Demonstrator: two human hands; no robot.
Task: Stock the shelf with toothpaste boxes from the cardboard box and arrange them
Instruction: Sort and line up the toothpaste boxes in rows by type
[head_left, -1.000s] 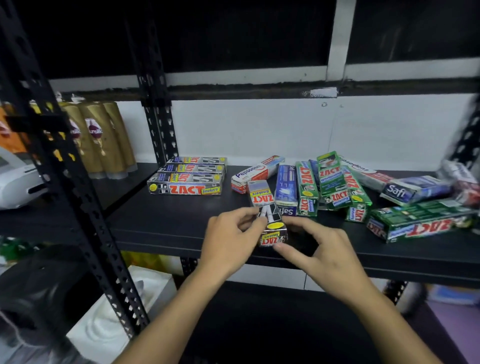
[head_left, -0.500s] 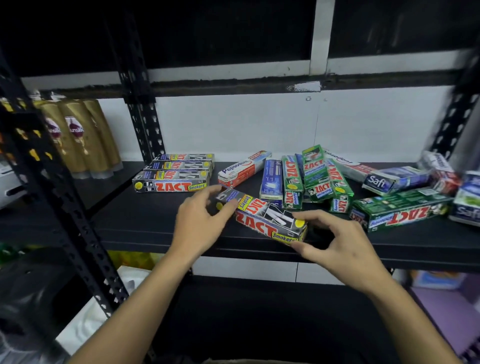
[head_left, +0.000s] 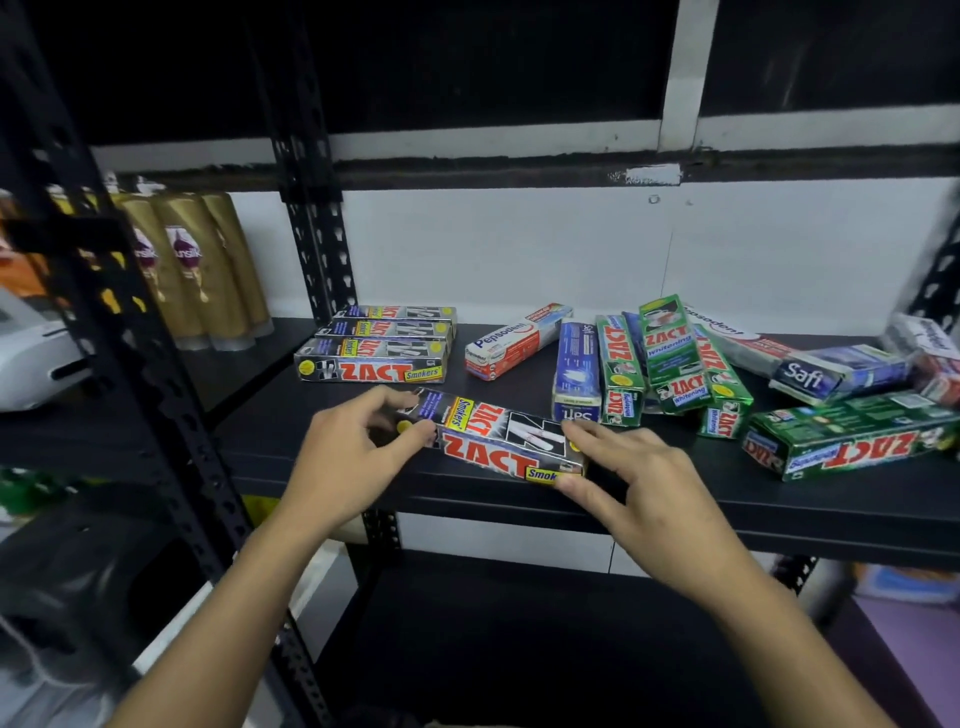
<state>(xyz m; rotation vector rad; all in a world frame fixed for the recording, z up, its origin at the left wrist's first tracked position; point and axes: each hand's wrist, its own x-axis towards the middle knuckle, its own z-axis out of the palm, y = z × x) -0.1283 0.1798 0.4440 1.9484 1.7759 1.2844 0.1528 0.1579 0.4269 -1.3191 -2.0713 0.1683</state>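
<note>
A black Zact Smokers toothpaste box (head_left: 493, 441) lies slantwise near the front edge of the black shelf (head_left: 675, 499). My left hand (head_left: 348, 457) grips its left end between thumb and fingers. My right hand (head_left: 639, 483) grips its right end the same way. Behind it to the left, a neat row of three black Zact Smokers boxes (head_left: 376, 345) lies on the shelf. To the right lies a loose heap: a Pepsodent box (head_left: 514, 340), a blue Safi box (head_left: 579, 371), several green Zact Whitening boxes (head_left: 670, 358) and a long green Zact box (head_left: 852, 439).
Gold shampoo bottles (head_left: 197, 270) stand on the neighbouring shelf at the left, behind a black perforated upright (head_left: 135, 364). Another upright (head_left: 317, 234) stands at the back. A second Safi box (head_left: 836, 371) and more boxes lie at the far right. A lower black shelf (head_left: 519, 649) runs below my arms.
The box that I held end-on has turned to lie nearly sideways along the shelf front and shifted left. My left hand has moved onto its left end.
</note>
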